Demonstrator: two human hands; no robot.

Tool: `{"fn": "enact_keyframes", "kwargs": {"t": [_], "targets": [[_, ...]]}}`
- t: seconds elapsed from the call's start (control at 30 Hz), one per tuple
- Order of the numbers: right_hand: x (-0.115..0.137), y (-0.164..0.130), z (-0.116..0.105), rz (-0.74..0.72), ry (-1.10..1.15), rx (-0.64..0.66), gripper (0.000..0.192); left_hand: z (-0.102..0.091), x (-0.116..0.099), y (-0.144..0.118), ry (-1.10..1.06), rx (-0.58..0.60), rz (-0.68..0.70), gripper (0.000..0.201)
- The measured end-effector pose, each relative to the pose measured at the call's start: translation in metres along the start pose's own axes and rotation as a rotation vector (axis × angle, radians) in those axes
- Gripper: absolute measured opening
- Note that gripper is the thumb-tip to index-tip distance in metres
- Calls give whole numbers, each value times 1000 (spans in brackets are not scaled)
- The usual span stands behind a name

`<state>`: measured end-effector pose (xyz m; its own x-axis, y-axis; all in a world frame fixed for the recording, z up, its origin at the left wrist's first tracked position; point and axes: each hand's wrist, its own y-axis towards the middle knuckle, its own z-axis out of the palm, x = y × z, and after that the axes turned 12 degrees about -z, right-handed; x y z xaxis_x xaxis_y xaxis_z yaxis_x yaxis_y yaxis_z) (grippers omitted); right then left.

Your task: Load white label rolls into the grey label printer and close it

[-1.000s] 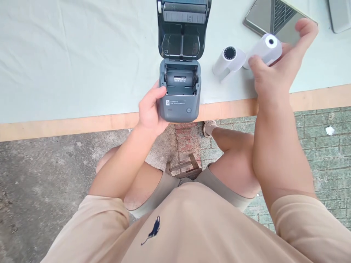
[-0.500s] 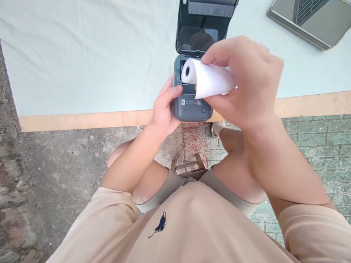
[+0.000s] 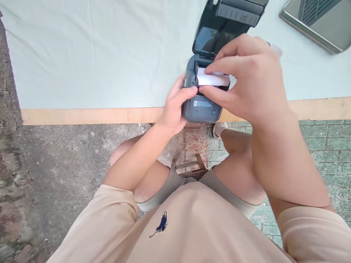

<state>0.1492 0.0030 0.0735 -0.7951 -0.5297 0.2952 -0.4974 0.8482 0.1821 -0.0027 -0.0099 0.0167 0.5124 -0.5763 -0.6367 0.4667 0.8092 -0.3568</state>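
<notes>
A dark grey label printer [image 3: 203,111] stands at the table's front edge with its lid [image 3: 219,36] raised. My left hand [image 3: 175,106] grips its left side, the thumb lying over the rim of the paper bay. A white paper roll [image 3: 212,79] sits down inside the bay. On it rest the fingertips of my right hand [image 3: 252,76], forefinger on top and thumb at the near side. Those fingers are curved around the roll, and the hand hides the bay's right side. A power button and a small label show on the printer's front.
A pale cloth [image 3: 123,54] covers the table, whose wooden edge [image 3: 95,116] shows along the front. At the back right lies a flat grey case or tray [image 3: 326,25] with dark lines on it. Below, my knees flank a small wooden stool [image 3: 189,166].
The paper roll has gone from above the printer down into its bay, carried by my right hand. The printer has shifted right and turned slightly, with my left hand still on it.
</notes>
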Motion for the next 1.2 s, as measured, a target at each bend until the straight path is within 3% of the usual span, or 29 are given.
{"fn": "enact_keyframes", "kwargs": {"t": [0.1, 0.23, 0.3, 0.6, 0.8, 0.93, 1.03, 1.2], "targets": [[0, 1, -4, 7, 49, 49, 40, -1, -1, 1, -19, 17, 6, 17], [0, 4, -8, 21, -61, 144, 21, -2, 2, 2, 14, 15, 20, 17], [1, 8, -8, 30, -119, 184, 22, -2, 4, 2, 36, 8, 21, 19], [5, 12, -12, -5, -263, 205, 16, -8, 6, 7, 129, -20, 25, 27], [7, 12, -14, 51, -335, 299, 27, -7, 7, 5, 112, -3, 36, 23], [7, 12, -12, 21, -304, 269, 19, -6, 6, 3, 141, -19, 37, 22], [8, 11, -15, 10, -277, 263, 24, -5, 5, 3, 145, -38, 28, 22], [8, 11, -21, 15, -324, 338, 25, -4, 3, 3, 116, -42, -4, 23]]}}
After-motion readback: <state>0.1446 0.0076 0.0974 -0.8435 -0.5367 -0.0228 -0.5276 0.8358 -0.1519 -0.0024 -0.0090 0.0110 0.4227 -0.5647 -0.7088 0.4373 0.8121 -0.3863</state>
